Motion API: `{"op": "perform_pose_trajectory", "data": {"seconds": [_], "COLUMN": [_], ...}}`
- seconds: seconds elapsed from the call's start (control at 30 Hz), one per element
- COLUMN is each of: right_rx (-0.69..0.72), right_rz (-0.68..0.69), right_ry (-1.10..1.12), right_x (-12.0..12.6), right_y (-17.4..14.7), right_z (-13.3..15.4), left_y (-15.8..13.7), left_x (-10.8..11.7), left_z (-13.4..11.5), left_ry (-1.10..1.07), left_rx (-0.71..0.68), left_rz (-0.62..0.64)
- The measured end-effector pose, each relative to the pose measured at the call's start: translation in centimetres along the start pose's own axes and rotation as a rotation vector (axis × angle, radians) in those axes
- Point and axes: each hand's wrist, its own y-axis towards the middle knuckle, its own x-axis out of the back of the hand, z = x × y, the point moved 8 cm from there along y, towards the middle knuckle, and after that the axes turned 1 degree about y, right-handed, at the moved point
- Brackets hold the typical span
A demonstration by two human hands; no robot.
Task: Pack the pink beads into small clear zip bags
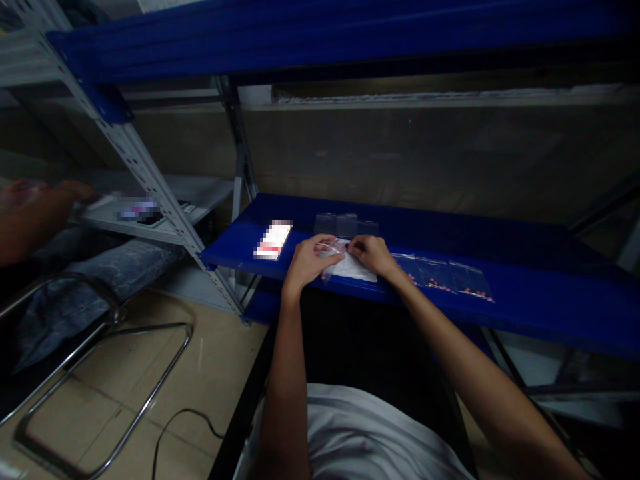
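Observation:
A clear plastic bag [327, 272] is in my left hand [307, 260], the thumb and fingers closed around it above the shelf's front part. My right hand [373, 253] is beside it, fingertips pinched together close to the bag; what they hold, if anything, is too small to make out. Under both hands lies a white sheet [357, 269]. Just behind them, several flat clear bags [346, 225] lie on the blue shelf [530, 280]. To the right, clear bags [435, 275] with small pinkish pieces inside lie in a row.
A lit phone [273, 241] rests left of my hands. The grey rack post [150, 180] rises at the shelf's left end, and a blue beam [350, 40] crosses above. Farther left are another person's arm [25, 217] and a metal-framed chair [173, 383].

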Motion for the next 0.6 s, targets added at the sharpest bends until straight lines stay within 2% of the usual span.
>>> {"op": "perform_pose_trajectory", "data": {"seconds": [0.1, 0.2, 0.37, 0.47, 0.6], "right_rx": [-0.013, 0.057, 0.162, 0.149, 0.007], "right_rz": [-0.049, -0.035, 0.060, 0.030, -0.041], "right_ry": [0.199, 0.358, 0.305, 0.309, 0.167], "right_x": [1.7, 3.2, 4.3, 4.6, 3.7], "right_y": [-0.3, -0.8, -1.6, -1.2, -0.3], "right_z": [0.9, 3.3, 7.1, 6.5, 2.7], "left_y": [0.0, 0.0, 0.0, 0.0, 0.0], "left_x": [-0.2, -0.4, -0.8, -0.6, -0.3], "left_z": [0.2, 0.0, -0.5, -0.5, -0.4], "left_ry": [-0.009, -0.024, -0.014, -0.002, 0.018], "left_rx": [0.005, -0.006, -0.022, -0.011, -0.005], "left_rz": [0.008, 0.020, 0.042, 0.037, 0.021]}}
